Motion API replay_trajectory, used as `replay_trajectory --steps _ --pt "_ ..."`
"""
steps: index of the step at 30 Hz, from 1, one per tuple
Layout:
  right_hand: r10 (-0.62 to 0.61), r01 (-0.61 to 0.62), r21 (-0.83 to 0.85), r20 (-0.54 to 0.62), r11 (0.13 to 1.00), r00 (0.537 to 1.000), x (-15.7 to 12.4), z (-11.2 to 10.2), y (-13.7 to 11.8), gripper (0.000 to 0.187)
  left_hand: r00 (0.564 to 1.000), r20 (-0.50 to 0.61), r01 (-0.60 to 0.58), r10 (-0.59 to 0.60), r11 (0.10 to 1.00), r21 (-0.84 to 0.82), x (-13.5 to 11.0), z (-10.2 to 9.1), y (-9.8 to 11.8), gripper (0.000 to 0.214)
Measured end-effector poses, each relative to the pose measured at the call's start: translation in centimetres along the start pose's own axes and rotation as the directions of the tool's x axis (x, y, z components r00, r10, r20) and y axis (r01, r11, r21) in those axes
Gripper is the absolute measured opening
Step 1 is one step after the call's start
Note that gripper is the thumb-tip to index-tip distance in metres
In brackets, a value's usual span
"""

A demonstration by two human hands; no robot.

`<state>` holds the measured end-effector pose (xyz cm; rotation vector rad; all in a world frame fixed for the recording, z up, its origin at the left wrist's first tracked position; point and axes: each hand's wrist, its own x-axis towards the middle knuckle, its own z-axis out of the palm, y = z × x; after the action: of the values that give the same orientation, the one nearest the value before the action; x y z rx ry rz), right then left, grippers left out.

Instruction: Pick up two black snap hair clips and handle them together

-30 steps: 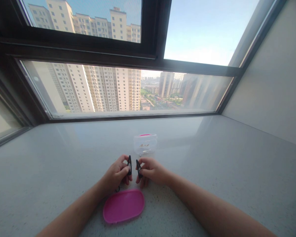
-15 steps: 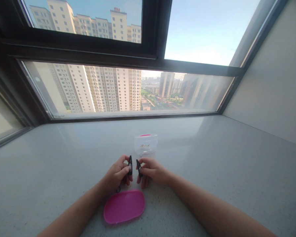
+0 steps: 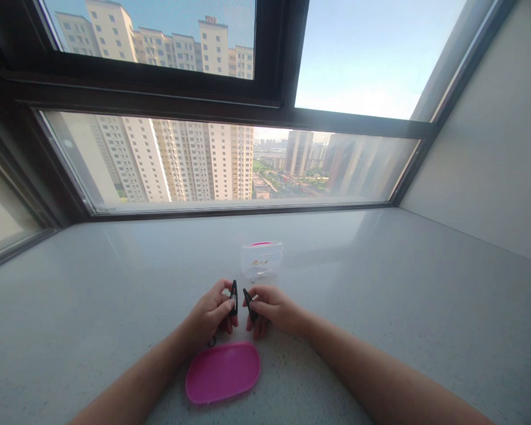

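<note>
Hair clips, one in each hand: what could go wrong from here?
1. Each hair clip, left and right, is pinched only at fingertips by the left hand and right hand; either could slip onto the sill.
2. The clear box stands open just beyond the hands; a knock might spill it.
3. The pink lid lies under the wrists and may get nudged.

Both forearms enter from the lower edge and converge toward centre, bare to the elbow. Left hand (image 3: 209,316): fingers curled, thumb and forefinger pinched together, tips pointing right. Right hand (image 3: 272,308): same pinch, tips pointing left. The two hands sit just beside each other, knuckles up, not touching.
</note>
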<state>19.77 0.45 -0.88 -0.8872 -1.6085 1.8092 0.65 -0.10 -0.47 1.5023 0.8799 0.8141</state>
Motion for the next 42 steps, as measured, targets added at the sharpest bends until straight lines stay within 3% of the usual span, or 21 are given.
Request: replay_trajectory --steps 8,19,42 --pt "0.009 -0.009 0.019 -0.012 1.000 1.000 0.20 -0.10 0.37 0.043 1.000 -0.017 0.007 -0.007 1.000 -0.001 0.01 0.24 0.23 0.022" --pt "-0.024 0.024 0.000 0.001 1.000 1.000 -0.07 -0.02 -0.05 0.029 1.000 -0.004 -0.003 0.003 1.000 0.016 0.01 0.17 0.22 0.025" --pt "-0.025 0.023 0.044 0.030 0.999 0.999 0.30 -0.29 0.28 0.031 1.000 0.020 0.007 -0.008 1.000 0.027 0.13 -0.32 -0.39 0.023"
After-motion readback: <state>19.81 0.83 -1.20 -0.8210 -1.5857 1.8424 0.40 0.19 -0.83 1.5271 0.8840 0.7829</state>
